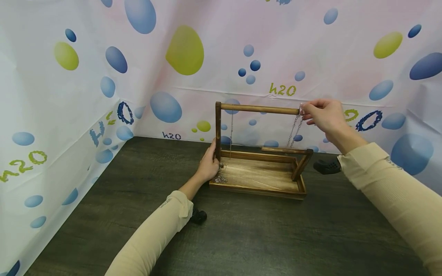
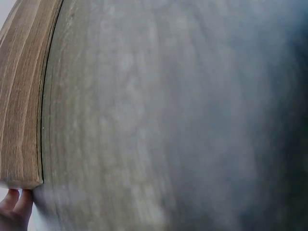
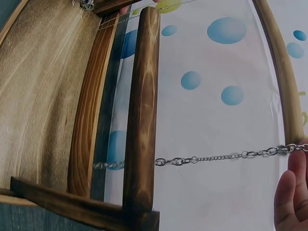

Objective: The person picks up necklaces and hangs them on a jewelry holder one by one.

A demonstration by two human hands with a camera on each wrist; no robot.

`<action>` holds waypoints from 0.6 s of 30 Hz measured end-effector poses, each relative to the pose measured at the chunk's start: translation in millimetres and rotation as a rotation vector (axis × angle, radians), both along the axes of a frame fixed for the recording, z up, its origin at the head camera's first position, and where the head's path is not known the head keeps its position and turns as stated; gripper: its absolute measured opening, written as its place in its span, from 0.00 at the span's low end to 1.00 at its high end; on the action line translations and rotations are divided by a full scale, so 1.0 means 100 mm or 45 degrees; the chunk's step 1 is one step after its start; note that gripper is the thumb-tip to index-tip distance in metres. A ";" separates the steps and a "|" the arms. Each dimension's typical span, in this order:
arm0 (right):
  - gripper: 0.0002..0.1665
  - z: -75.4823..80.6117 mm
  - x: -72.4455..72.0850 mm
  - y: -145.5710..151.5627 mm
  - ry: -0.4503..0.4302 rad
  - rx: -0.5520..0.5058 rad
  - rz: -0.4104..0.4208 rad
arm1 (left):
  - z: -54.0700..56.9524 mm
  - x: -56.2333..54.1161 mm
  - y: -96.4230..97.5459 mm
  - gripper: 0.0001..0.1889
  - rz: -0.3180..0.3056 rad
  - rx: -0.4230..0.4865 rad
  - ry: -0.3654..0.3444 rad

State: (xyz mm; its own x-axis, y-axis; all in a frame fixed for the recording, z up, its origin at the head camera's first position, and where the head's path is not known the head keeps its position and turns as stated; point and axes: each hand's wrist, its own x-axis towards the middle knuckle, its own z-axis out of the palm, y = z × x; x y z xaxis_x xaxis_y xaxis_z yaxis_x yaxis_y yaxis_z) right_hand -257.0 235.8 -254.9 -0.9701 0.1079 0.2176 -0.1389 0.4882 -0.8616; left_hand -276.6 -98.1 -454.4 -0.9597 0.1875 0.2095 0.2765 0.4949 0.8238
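Observation:
A wooden jewelry stand (image 1: 259, 188) has a tray base, a tall post at its left end and a shorter, tilted post at its right. My left hand (image 1: 208, 165) grips the stand's left end, its fingertips (image 2: 21, 204) showing at the wood's edge in the left wrist view. At the free right end of the upper bar (image 1: 259, 109), my right hand (image 1: 324, 115) pinches a silver chain (image 3: 221, 157). This chain drapes over the bar end and hangs down behind the lower bar (image 3: 142, 110). Another thin chain (image 1: 231, 130) hangs near the tall post.
A small heap of silver jewelry (image 1: 220, 179) lies in the tray's front left corner. The stand sits on a dark wooden table (image 1: 248, 234). Behind it rises a white backdrop (image 1: 224, 50) with blue and green spots. Black wrist gear (image 1: 326, 167) shows under the right sleeve.

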 end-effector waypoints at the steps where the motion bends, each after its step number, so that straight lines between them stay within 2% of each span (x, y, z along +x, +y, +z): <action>1: 0.26 0.00 0.00 -0.01 0.000 -0.002 0.000 | 0.00 0.00 0.00 0.45 0.000 0.003 0.003; 13: 0.24 0.00 -0.03 -0.10 -0.005 -0.016 0.022 | 0.01 0.02 -0.01 0.45 -0.019 0.009 0.007; 18: 0.24 0.02 -0.01 -0.11 -0.013 -0.061 0.035 | 0.02 0.02 0.00 0.45 -0.019 0.007 0.005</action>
State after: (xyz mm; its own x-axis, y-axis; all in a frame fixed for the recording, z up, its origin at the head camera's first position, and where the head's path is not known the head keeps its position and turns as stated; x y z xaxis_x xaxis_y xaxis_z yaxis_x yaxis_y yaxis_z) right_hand -258.3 224.4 -252.8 -0.9750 0.0911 0.2027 -0.1427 0.4427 -0.8852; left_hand -274.7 -98.5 -452.7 -0.9560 0.2004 0.2145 0.2870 0.4860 0.8255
